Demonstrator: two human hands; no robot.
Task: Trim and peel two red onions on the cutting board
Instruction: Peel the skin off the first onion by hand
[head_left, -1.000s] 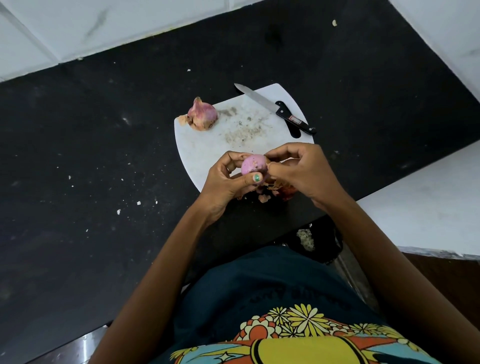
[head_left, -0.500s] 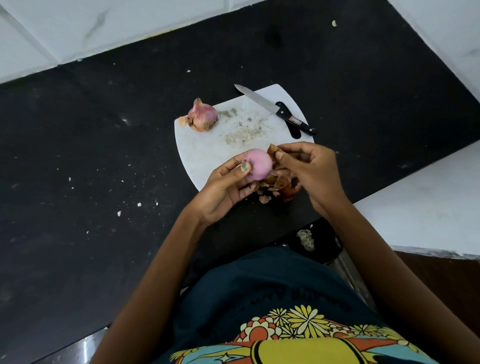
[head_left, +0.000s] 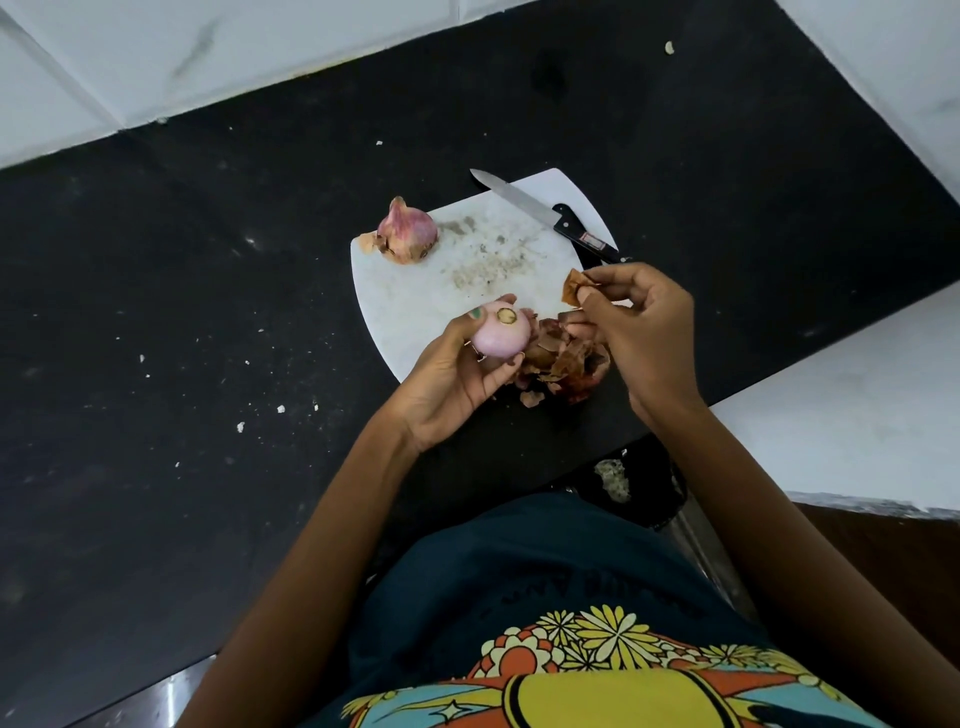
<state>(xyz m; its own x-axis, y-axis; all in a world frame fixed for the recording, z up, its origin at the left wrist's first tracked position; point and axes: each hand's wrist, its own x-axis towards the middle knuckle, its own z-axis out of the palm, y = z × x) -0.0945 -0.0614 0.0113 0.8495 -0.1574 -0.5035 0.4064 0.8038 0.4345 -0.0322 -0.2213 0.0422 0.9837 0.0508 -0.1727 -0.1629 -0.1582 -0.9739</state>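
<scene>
Right hand (head_left: 641, 332) has drawn clear, pinching a torn skin flake (head_left: 575, 287); left hand (head_left: 457, 371) cups the peeled onion (head_left: 501, 338) over the cutting board (head_left: 415, 301), second onion (head_left: 407, 232) evidently unpeeled.

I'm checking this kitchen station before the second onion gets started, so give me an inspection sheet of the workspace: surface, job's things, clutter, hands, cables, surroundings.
Surface: black countertop, speckled with pale crumbs; white cutting board smeared with brownish residue.
Job's things: peeled onion in the left hand, one cut end facing up; unpeeled onion at the board's far left corner; knife lying at the board's far edge, blade partly off it.
Clutter: pile of onion skins at the board's near edge, some spilling onto the counter.
Hands: left grips the peeled onion; right hand pinches a skin piece.
Cables: nothing seen.
Surroundings: white tiled wall behind; white ledge to the right.
</scene>
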